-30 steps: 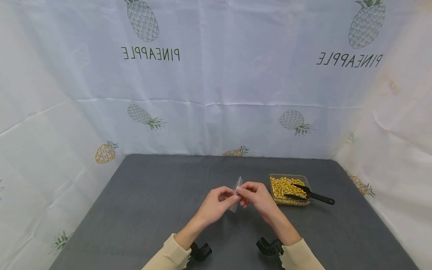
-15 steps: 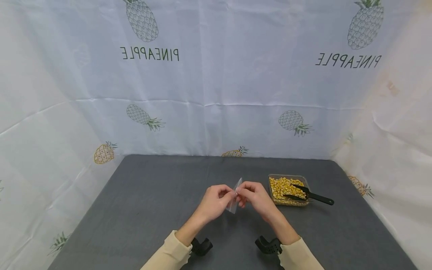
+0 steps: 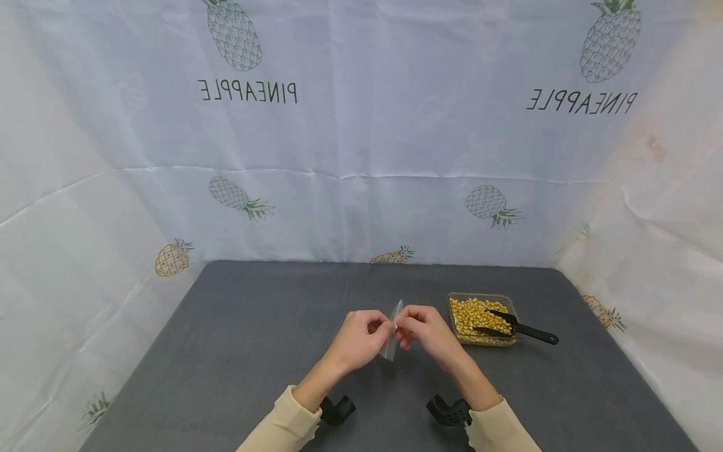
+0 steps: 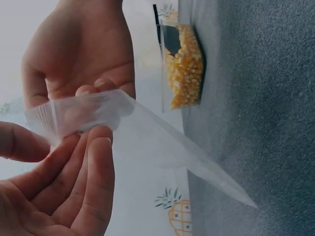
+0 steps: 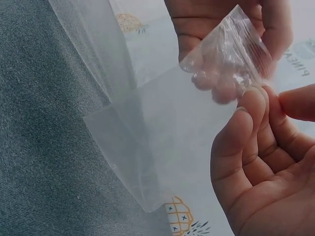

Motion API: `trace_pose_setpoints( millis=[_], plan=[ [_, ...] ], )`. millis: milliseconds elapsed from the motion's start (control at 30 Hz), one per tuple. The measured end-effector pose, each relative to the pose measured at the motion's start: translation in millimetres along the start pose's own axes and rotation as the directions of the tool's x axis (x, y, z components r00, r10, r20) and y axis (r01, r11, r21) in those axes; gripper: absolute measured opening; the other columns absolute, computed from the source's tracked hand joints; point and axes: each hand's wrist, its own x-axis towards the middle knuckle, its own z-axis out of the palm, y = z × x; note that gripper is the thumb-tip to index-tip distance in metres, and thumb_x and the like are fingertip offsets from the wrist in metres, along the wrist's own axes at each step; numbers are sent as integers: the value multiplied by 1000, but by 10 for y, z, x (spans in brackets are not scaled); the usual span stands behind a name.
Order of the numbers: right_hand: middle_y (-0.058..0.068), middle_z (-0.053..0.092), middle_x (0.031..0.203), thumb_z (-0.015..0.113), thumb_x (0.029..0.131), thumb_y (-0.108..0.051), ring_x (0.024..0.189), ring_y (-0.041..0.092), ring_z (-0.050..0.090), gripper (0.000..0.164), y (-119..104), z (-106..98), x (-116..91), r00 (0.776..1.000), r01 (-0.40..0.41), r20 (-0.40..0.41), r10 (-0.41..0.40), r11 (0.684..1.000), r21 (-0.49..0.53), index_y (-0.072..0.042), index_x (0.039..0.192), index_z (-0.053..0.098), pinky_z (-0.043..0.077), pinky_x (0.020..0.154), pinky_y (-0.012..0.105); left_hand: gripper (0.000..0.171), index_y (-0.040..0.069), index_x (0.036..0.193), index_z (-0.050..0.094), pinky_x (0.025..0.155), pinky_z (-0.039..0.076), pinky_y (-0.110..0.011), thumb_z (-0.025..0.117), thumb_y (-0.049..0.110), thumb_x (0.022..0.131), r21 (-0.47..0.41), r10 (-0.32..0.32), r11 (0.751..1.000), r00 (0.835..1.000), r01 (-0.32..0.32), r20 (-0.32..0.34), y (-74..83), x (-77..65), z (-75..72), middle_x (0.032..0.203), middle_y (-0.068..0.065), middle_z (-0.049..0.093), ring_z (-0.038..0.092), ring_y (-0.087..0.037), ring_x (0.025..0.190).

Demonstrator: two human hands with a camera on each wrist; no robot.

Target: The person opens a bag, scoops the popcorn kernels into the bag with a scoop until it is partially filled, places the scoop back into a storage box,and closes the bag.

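A clear zip bag (image 5: 147,132) hangs between both hands above the table, its ridged zip edge uppermost. My left hand (image 3: 358,339) pinches that edge with thumb and fingers; in the left wrist view the left fingers (image 4: 98,172) curl beneath the plastic. From the other side, my right hand (image 3: 426,333) pinches the same edge close by, thumb against fingertips. The bag looks flat, with nothing seen inside. Whether its mouth is parted cannot be told.
Right of the hands stands a clear plastic box (image 3: 486,341) of yellow corn kernels (image 3: 471,314). A black scoop (image 3: 533,331) lies in it, handle over the right rim. The grey table (image 3: 254,351) meets a pineapple-print curtain (image 3: 361,125) at the back and sides.
Both hands keep their pinch on the zip bag and have barely moved. The bag has turned slightly, its lower end dipping a little. The box and scoop have stayed put.
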Motion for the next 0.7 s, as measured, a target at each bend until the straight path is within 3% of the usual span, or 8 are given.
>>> trace_pose_setpoints(
  millis=[167, 367, 533, 700],
  plan=[
    [19, 63, 80, 54, 105, -18, 64, 19, 60, 31, -8, -11, -6, 1000, 4, 21, -3, 1000, -12, 8, 91, 64, 55, 64, 39, 24, 7, 86, 72, 45, 38, -24, 54, 9, 101, 14, 5, 1000, 1000, -6, 13, 8, 19, -2, 64, 6, 59, 45, -5, 47],
    [13, 62, 77, 54, 106, -18, 63, 19, 58, 31, -23, -25, 4, 999, 18, 39, -19, 1000, 11, 6, 88, 62, 54, 63, 40, 24, 10, 83, 68, 52, 45, -25, 55, 12, 103, -56, 3, 998, 999, -1, 49, 8, 51, -2, 68, -5, 64, 57, -12, 55],
    [5, 61, 76, 51, 106, -16, 63, 15, 57, 29, -34, -38, 13, 996, 42, 74, -54, 987, 157, 2, 85, 60, 52, 62, 35, 27, 6, 79, 63, 56, 50, -31, 54, 12, 104, -180, 35, 983, 999, -29, 32, -4, 77, 19, 68, -5, 62, 59, -29, 59],
    [-1, 61, 77, 48, 106, -13, 65, 11, 57, 26, -61, -54, 20, 989, 80, 93, -114, 947, 310, -8, 83, 60, 49, 61, 29, 29, -1, 76, 59, 59, 53, -49, 51, 7, 103, -338, 90, 937, 996, -89, -13, 2, 123, 55, 67, -12, 59, 56, -45, 61]
  ],
)
